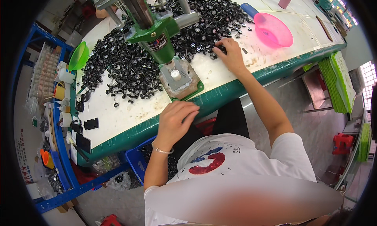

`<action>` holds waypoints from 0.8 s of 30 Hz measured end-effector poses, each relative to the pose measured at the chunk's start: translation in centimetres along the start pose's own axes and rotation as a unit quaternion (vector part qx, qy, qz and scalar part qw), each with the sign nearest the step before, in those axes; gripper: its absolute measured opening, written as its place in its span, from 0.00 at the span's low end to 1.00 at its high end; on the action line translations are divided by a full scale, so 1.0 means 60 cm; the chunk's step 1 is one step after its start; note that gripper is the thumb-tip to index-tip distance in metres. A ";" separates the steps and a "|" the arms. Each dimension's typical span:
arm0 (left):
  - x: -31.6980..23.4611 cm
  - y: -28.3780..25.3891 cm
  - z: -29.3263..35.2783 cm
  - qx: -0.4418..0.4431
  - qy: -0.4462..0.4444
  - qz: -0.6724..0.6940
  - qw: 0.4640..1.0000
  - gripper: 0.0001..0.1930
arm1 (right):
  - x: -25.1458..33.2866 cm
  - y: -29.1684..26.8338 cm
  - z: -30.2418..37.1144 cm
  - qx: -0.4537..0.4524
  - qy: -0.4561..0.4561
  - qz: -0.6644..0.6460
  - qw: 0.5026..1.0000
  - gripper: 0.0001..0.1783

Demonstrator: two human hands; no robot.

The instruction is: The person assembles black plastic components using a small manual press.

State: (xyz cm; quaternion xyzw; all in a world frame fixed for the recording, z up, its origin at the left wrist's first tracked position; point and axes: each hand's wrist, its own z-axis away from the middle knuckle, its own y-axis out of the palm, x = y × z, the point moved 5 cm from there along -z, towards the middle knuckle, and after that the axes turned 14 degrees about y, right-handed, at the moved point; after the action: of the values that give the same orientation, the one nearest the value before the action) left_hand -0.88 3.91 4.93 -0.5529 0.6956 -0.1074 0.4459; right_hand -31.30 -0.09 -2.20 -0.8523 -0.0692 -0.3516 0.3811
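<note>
My right hand [232,56] reaches to the near right edge of a big pile of small black wheels on metal pins [135,63]. Its thumb and fingers are closed around a small black wheel [222,48], partly covered by them. My left hand [174,119] hovers by the table's padded green edge, just in front of the press base. Its fingers are loosely bent, the thumb tip is apart from them, and nothing shows between. Between the hands stands a green bench press [159,45], with a white round piece [175,74] on its base plate under the ram.
A pink bowl [275,30] with a blue handle lies at the right; a green bowl [79,56] sits at the far left. A phone [83,142] and black clips [91,124] lie at the left corner. A blue crate [135,163] stands below the table edge.
</note>
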 end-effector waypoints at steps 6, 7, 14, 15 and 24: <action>0.011 0.026 -0.033 0.009 0.048 0.026 0.998 0.06 | 0.075 0.062 0.038 0.041 -0.015 -0.025 0.999 0.12; 0.012 0.023 -0.031 0.006 0.044 0.024 0.999 0.06 | 0.084 0.071 0.042 0.050 -0.012 -0.034 0.998 0.12; 0.062 -0.043 0.036 -0.076 -0.074 -0.044 0.993 0.05 | 0.080 0.069 0.023 0.033 -0.035 -0.088 0.995 0.11; 0.070 -0.054 0.052 -0.076 -0.078 -0.045 0.993 0.05 | 0.082 0.049 0.019 0.030 -0.057 -0.108 0.992 0.10; 0.141 -0.097 0.121 -0.145 -0.192 -0.124 0.963 0.08 | -0.001 -0.092 0.031 0.037 -0.020 -0.040 0.998 0.12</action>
State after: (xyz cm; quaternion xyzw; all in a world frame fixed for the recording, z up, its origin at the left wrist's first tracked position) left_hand 8.45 -3.05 0.20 -0.7037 0.5308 0.0484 0.4698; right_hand -32.45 5.11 0.22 -0.8408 -0.1241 -0.3468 0.3967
